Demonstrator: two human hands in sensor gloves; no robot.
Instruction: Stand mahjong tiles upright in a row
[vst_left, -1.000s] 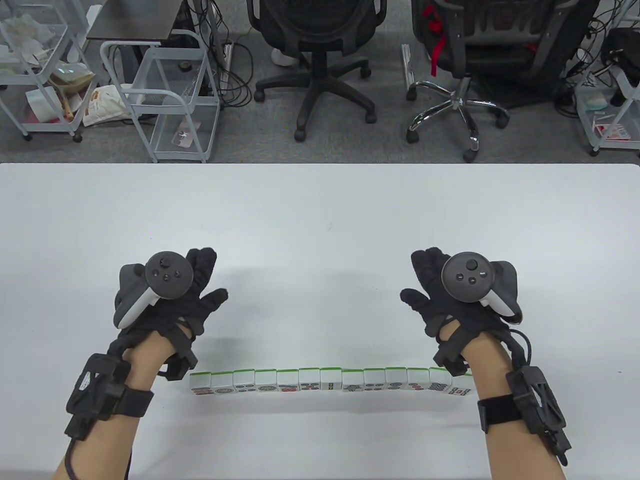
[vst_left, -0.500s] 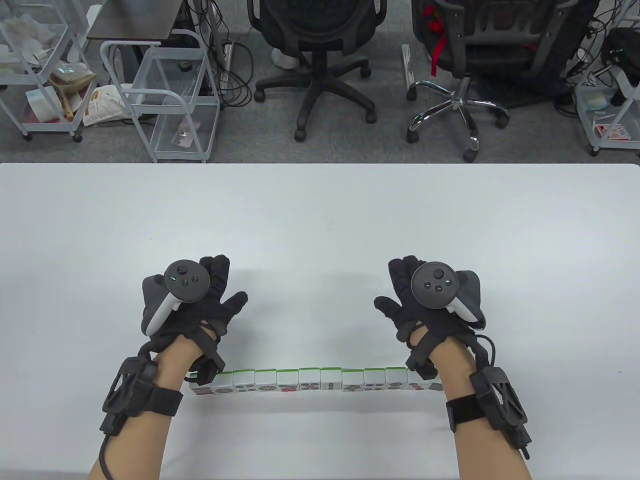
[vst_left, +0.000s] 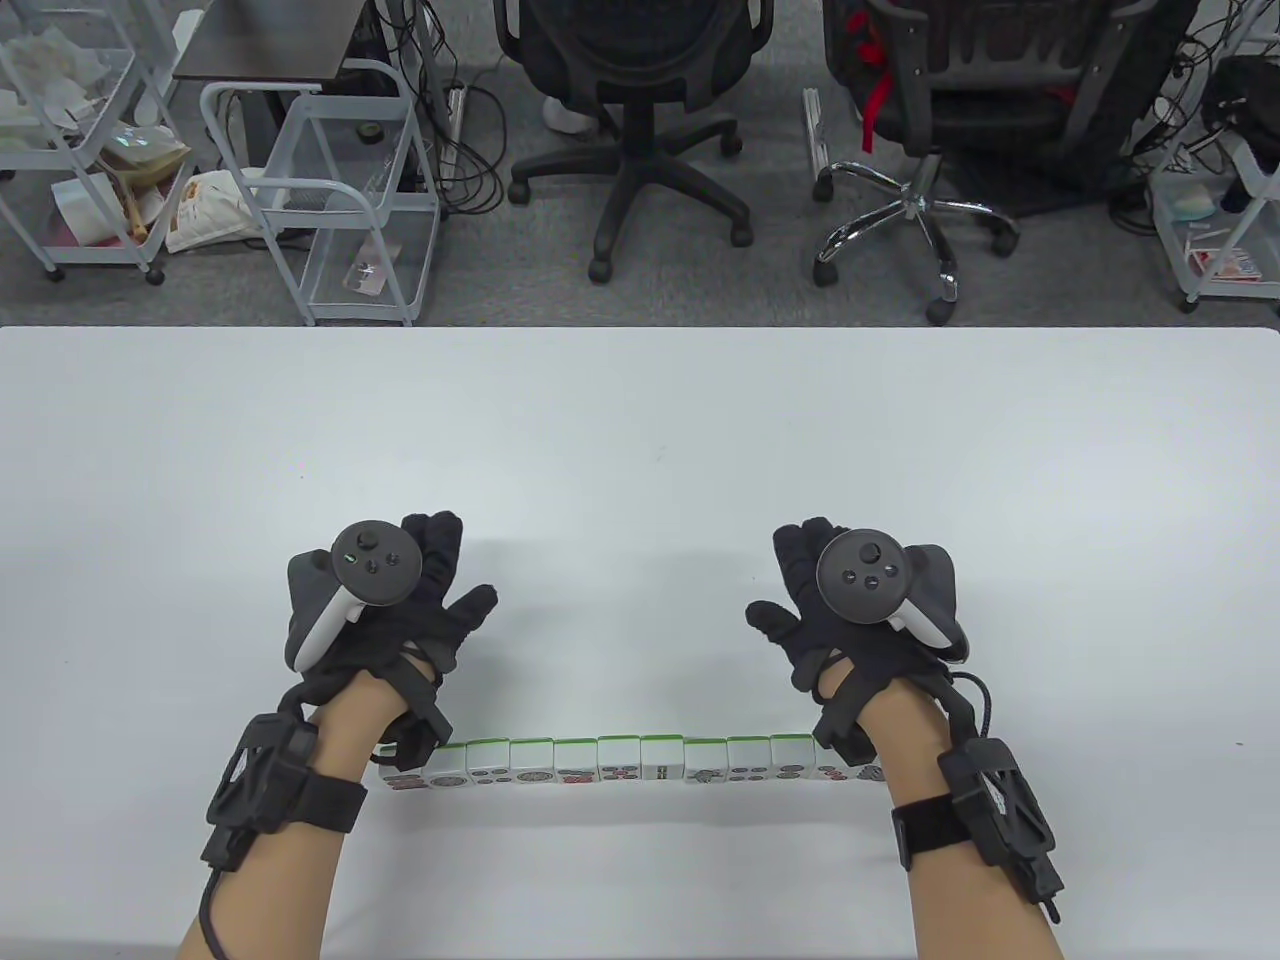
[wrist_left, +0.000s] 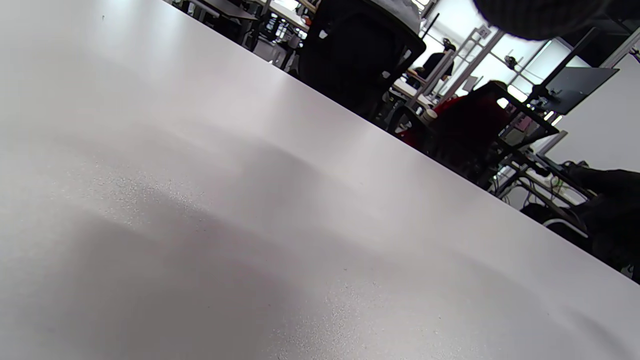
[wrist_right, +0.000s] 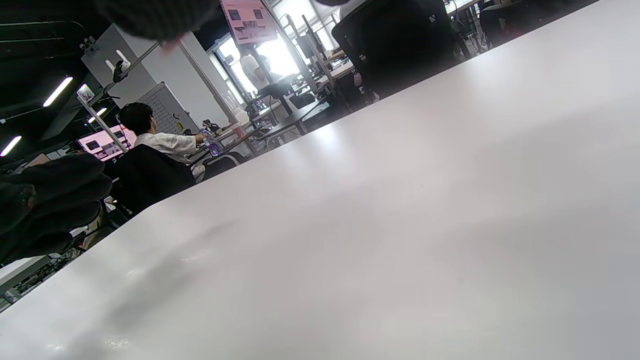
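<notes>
A dozen or so mahjong tiles (vst_left: 620, 760) standing upright, side by side, touching, in one row along the near part of the white tabletop (vst_left: 640, 440). Green tops up, printed faces toward the near edge. Ends of the row tucked under the two wrists, so exact count hard to tell.

Just beyond the row's left end, the left hand (vst_left: 385, 610): palm down, fingers spread and loose, thumb angled in toward the row's middle, grip open and holding nothing. Tracker (vst_left: 368, 563) strapped on its back. Black wrist unit (vst_left: 265, 790) just left of the row's left end.

Just beyond the row's right end, the right hand (vst_left: 850, 610): same story, palm down, fingers spread, thumb pointing inward, grip open and empty. Tracker (vst_left: 865, 578) on top; wrist unit (vst_left: 1000, 805) right of the row's right end.

From the wrist views, no tiles at all, only bare white tabletop (wrist_left: 200, 225) and dark glove fingers (wrist_right: 45, 205) at the frame edge.

Well beyond the row, past the far tabletop edge: two black office chairs (vst_left: 640, 90), and a white wire cart (vst_left: 330, 190) off to the left.
</notes>
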